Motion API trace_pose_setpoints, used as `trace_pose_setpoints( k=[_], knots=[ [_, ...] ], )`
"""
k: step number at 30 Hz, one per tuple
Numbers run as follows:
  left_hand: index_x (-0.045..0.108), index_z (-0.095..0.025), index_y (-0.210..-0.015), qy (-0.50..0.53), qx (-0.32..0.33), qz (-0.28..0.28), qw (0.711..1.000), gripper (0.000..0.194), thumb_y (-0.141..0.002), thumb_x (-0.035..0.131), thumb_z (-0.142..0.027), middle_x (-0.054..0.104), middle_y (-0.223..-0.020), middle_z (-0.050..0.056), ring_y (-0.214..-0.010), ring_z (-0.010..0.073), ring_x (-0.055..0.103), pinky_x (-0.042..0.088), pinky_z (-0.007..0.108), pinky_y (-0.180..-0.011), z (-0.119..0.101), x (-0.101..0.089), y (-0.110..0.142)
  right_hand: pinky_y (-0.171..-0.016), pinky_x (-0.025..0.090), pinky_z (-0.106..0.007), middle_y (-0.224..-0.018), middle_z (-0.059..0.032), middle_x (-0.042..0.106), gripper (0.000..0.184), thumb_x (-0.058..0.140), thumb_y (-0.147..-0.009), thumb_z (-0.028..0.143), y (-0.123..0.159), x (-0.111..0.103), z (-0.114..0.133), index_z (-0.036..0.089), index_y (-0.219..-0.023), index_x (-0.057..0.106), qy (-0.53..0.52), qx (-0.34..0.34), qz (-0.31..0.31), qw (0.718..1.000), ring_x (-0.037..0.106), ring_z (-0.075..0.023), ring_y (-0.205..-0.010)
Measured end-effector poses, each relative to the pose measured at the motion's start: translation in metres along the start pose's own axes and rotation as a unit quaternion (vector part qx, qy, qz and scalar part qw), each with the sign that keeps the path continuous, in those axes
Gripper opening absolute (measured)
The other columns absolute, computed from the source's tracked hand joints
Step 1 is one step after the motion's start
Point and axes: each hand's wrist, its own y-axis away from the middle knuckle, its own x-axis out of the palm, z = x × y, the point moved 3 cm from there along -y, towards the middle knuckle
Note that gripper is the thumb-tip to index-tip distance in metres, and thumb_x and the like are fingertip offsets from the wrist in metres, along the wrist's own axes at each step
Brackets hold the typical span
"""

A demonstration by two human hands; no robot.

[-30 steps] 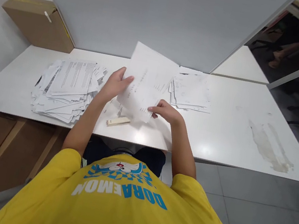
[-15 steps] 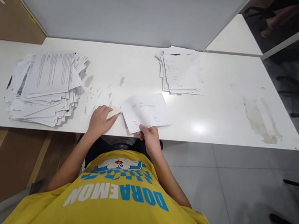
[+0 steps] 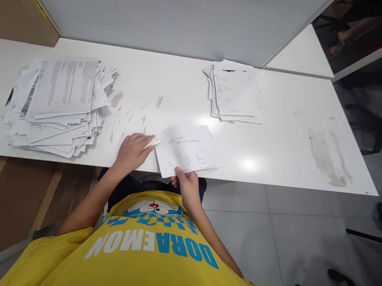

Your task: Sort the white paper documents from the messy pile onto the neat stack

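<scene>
A small cream tool [image 3: 151, 143] is covered by the closed left hand [image 3: 133, 151], and a printed sheet [image 3: 187, 149] is pinched by the right hand [image 3: 186, 183] at the white table [image 3: 279, 144] edge, between two paper stacks [image 3: 58, 102].

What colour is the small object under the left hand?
Pale cream or off-white; the small object peeks out beside the left hand, seen in the head view.

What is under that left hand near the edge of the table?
A small cream-coloured object pokes out from under the left hand, on the white table. Most of it is covered, so I cannot tell what it is. The right hand grips a sheet of paper beside it.
</scene>
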Motion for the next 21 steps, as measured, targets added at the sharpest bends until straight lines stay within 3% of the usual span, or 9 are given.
trace_pose_setpoints(
  k=[4,9,12,14,17,21],
  knots=[
    [0.065,-0.018,-0.125,0.003,0.038,0.020,0.999,0.037,-0.100,0.045,-0.035,0.065,-0.133,0.014,-0.131,0.0317,0.055,0.051,0.049,-0.099,0.000,0.002,-0.002,-0.046,0.039,-0.029,-0.047,-0.0045,0.056,0.040,0.065,-0.070,0.053,-0.004,-0.001,0.000,0.022,-0.046,0.060,0.026,-0.001,0.023,0.999,0.048,-0.0146,-0.044],
    [0.065,-0.020,-0.123,0.023,0.044,-0.019,0.999,0.036,-0.099,0.045,-0.037,0.071,-0.123,0.012,-0.124,0.0280,0.062,0.053,0.045,-0.101,0.005,0.004,-0.002,-0.048,0.040,-0.030,-0.047,-0.0030,0.058,0.039,0.065,-0.074,0.051,-0.022,-0.018,0.023,0.022,-0.048,0.059,0.163,-0.094,0.027,0.982,0.051,-0.0164,-0.046],
    [0.065,-0.020,-0.125,0.027,0.038,-0.046,0.998,0.036,-0.099,0.046,-0.037,0.069,-0.127,0.011,-0.124,0.0272,0.062,0.053,0.044,-0.103,0.006,0.004,0.000,-0.051,0.041,-0.029,-0.049,-0.0021,0.059,0.036,0.068,-0.078,0.042,-0.048,-0.042,0.061,0.020,-0.050,0.059,0.252,-0.172,0.056,0.951,0.053,-0.0162,-0.050],
    [0.065,-0.020,-0.125,0.028,0.036,-0.042,0.998,0.037,-0.098,0.048,-0.038,0.070,-0.125,0.011,-0.121,0.0277,0.064,0.053,0.044,-0.102,0.006,0.004,0.001,-0.053,0.041,-0.028,-0.050,-0.0017,0.057,0.034,0.068,-0.081,0.036,-0.075,-0.066,0.096,0.019,-0.053,0.059,0.271,-0.219,0.043,0.936,0.052,-0.0148,-0.051],
    [0.066,-0.021,-0.123,0.020,0.026,-0.034,0.999,0.036,-0.096,0.051,-0.040,0.073,-0.119,0.010,-0.112,0.0273,0.069,0.056,0.042,-0.097,0.005,0.004,0.001,-0.054,0.044,-0.027,-0.054,0.0006,0.057,0.018,0.067,-0.084,0.023,-0.129,-0.100,0.146,0.017,-0.068,0.062,0.238,-0.264,-0.003,0.935,0.051,-0.0121,-0.051],
    [0.064,-0.021,-0.126,0.006,0.015,-0.038,0.999,0.038,-0.095,0.052,-0.038,0.072,-0.121,0.009,-0.112,0.0258,0.068,0.057,0.039,-0.095,0.003,0.004,0.004,-0.054,0.045,-0.026,-0.053,0.0038,0.051,0.014,0.066,-0.081,0.007,-0.196,-0.117,0.187,0.016,-0.073,0.059,0.229,-0.256,0.009,0.939,0.047,-0.0094,-0.050]
  ],
)
